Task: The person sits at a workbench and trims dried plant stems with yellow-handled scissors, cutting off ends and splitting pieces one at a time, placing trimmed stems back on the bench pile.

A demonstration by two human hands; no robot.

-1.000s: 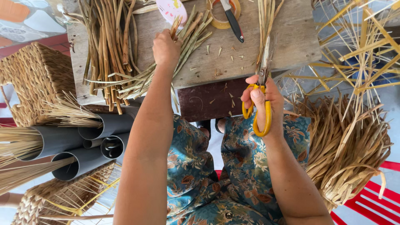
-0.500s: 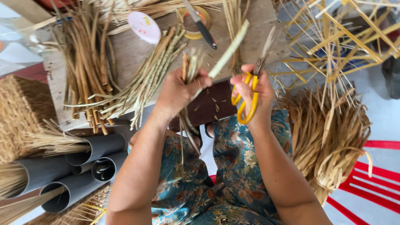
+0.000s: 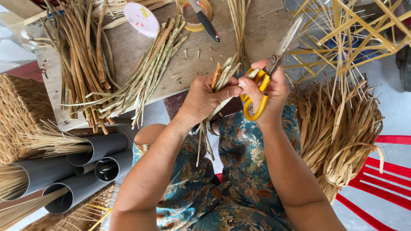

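My left hand [image 3: 205, 97] grips a small bunch of dried straw strips [image 3: 219, 79] upright above my lap, its loose ends hanging down between my knees. My right hand [image 3: 267, 92] holds yellow-handled scissors [image 3: 263, 87], blades pointing up and to the right, and its fingertips touch the top of the bunch. Both hands meet just in front of the wooden board [image 3: 239, 38].
On the board lie bundles of straw stalks [image 3: 85, 64], a fan of cut strips [image 3: 145, 72], a white round lid [image 3: 141, 19], a tape roll [image 3: 195, 15] and a knife [image 3: 205, 21]. Grey pipes [image 3: 85, 167] and a woven basket [image 3: 19, 115] stand left; straw bundle [image 3: 342, 124] right.
My left hand left the board with a bunch of strips and brought it toward me. My right hand with the scissors moved in to meet it.
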